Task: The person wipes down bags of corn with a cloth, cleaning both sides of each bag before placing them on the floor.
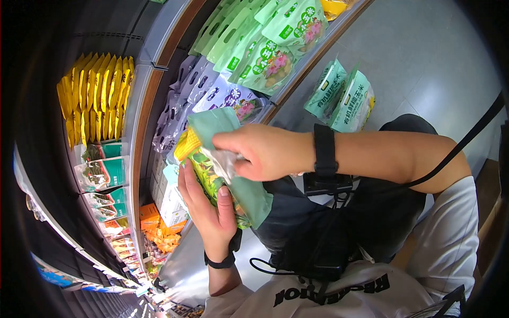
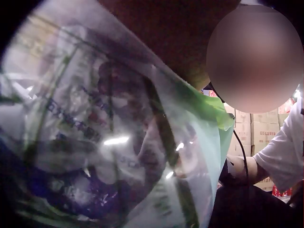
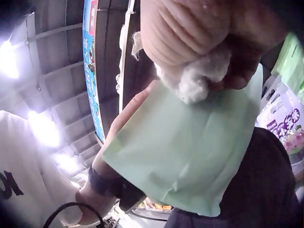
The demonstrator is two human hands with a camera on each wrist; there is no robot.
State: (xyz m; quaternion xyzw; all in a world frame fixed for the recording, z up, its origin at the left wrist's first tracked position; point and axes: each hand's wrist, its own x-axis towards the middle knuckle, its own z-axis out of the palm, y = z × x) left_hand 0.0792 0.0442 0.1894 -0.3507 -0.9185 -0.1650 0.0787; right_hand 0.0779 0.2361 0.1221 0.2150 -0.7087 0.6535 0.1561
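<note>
A pale green pouch (image 1: 260,204) with yellow corn and green leaves printed on it is held in front of the lower shelf. My left hand (image 1: 209,212) grips it from below, thumb across the leafy print. Over the pouch, my right hand (image 1: 268,151) clutches a crumpled white tissue (image 3: 192,78) against its surface. Curled fingers hide part of that tissue. In the right wrist view, the plain green side of the pouch (image 3: 183,142) hangs below the right hand. Its clear plastic (image 2: 128,156) fills much of the left wrist view.
Purple bags (image 1: 233,98) and green bags (image 1: 270,58) stand in rows on the shelf. Two green pouches (image 1: 352,100) stand on the floor (image 1: 424,53). Yellow packets (image 1: 98,90) fill another shelf at left. A black cable (image 1: 461,153) crosses near the right arm.
</note>
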